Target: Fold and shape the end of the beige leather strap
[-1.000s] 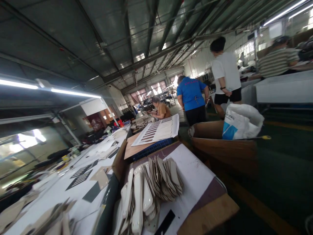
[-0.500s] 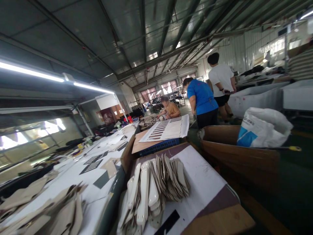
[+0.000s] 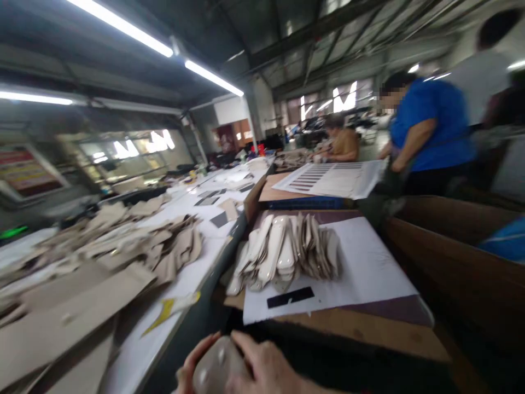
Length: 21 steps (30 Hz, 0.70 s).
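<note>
At the bottom of the view, both my hands close around a beige strap piece point(image 3: 219, 368), or a small stack of them; blur hides which. Two round studs show on its rounded end. My left hand point(image 3: 192, 361) grips its left side, and my right hand point(image 3: 268, 358) wraps its right side with the thumb across the front. Ahead of them, a pile of similar beige strap pieces point(image 3: 283, 249) leans in a fanned row on white paper point(image 3: 369, 257). A black rectangle point(image 3: 290, 297) lies on the paper in front of the pile.
To the left, a long white table point(image 3: 213, 246) carries beige panels point(image 3: 82, 295) and a yellow-handled tool point(image 3: 168, 314). A printed sheet point(image 3: 328, 178) tops a crate behind the pile. A person in blue point(image 3: 435, 128) bends beside a large cardboard box point(image 3: 443, 241); other people are beyond.
My view has swung left and lower. My hands have come into sight at the bottom with the beige strap piece. The person in blue has hands at the printed sheet's edge.
</note>
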Motion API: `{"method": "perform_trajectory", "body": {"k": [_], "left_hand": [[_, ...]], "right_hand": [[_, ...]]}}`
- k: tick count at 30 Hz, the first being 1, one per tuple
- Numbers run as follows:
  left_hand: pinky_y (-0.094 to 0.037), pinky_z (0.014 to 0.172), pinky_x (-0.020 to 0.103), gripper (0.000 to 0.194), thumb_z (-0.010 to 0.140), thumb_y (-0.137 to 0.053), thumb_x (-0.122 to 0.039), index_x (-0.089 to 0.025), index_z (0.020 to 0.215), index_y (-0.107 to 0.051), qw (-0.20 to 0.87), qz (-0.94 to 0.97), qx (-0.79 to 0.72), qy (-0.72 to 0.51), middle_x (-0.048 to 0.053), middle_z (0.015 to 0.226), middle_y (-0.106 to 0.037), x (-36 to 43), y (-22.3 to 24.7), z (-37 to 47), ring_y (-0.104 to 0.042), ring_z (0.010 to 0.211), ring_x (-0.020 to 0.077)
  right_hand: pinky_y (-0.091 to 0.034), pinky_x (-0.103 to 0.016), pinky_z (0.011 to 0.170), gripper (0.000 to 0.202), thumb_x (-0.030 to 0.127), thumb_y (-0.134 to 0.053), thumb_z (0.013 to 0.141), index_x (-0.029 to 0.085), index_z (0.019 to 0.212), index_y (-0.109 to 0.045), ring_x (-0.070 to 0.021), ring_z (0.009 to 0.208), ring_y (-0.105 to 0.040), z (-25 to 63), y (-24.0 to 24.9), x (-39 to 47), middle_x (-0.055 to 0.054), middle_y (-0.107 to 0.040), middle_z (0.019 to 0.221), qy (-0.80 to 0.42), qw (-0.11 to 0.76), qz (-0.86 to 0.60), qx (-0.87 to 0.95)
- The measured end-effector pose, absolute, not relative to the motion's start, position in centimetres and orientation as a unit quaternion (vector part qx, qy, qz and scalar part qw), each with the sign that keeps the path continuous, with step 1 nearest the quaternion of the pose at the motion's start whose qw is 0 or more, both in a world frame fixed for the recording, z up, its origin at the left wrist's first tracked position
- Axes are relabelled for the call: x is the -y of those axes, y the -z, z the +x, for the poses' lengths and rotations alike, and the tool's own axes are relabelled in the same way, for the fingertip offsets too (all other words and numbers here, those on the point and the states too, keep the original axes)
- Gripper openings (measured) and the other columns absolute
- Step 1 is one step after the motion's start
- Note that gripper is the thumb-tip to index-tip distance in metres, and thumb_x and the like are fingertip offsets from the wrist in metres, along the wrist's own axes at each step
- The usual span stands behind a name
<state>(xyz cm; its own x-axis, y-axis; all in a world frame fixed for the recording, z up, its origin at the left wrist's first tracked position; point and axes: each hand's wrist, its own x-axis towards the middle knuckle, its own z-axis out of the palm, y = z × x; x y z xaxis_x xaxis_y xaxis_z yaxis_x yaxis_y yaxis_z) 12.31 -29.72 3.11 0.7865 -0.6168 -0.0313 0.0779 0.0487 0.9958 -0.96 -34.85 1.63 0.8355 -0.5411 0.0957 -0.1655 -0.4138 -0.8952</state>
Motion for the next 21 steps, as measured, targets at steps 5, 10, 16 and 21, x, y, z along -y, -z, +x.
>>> {"method": "perform_trajectory", "body": {"k": [5,10,16,21], "left_hand": [[-0.042,0.107,0.048,0.07,0.085,-0.039,-0.079,-0.021,0.117,-0.06,0.743,0.61,0.123,0.246,0.012,0.125,-0.064,22.0,1.3,11.8,-0.059,0.117,0.0319],[-0.036,0.11,0.042,0.068,0.089,-0.036,-0.076,-0.022,0.126,-0.055,0.784,0.561,0.12,0.237,0.01,0.132,-0.059,22.5,1.2,12.6,-0.051,0.126,0.0291],[-0.037,0.108,0.042,0.07,0.089,-0.037,-0.076,-0.018,0.123,-0.058,0.796,0.532,0.113,0.265,0.012,0.127,-0.061,21.5,1.3,12.7,-0.054,0.122,0.0303],[-0.044,0.097,0.039,0.068,0.089,-0.039,-0.074,-0.015,0.114,-0.062,0.804,0.526,0.084,0.264,0.014,0.12,-0.065,21.2,1.1,13.5,-0.061,0.107,0.028]], "right_hand": [[-0.045,-0.039,0.109,0.068,0.022,-0.065,0.084,0.022,0.148,-0.043,-0.0231,0.122,-0.056,2.4,-1.2,36.2,-0.01,-0.058,0.135,0.181,0.441,-0.873,-0.107],[-0.039,-0.04,0.114,0.054,0.017,-0.066,0.085,0.025,0.137,-0.054,-0.0224,0.128,-0.047,4.2,-2.4,35.5,-0.006,-0.053,0.138,0.179,0.393,-0.901,-0.037],[-0.043,-0.036,0.094,0.023,-0.001,-0.063,0.076,0.02,0.084,-0.056,-0.0214,0.107,-0.052,5.5,-2.7,33.9,-0.004,-0.06,0.104,0.253,0.399,-0.88,-0.05],[-0.037,-0.033,0.078,0.023,0.003,-0.063,0.083,0.019,0.075,-0.048,-0.0154,0.079,-0.051,5.2,-3.6,33.7,0.002,-0.055,0.078,0.199,0.401,-0.894,0.007]]}}
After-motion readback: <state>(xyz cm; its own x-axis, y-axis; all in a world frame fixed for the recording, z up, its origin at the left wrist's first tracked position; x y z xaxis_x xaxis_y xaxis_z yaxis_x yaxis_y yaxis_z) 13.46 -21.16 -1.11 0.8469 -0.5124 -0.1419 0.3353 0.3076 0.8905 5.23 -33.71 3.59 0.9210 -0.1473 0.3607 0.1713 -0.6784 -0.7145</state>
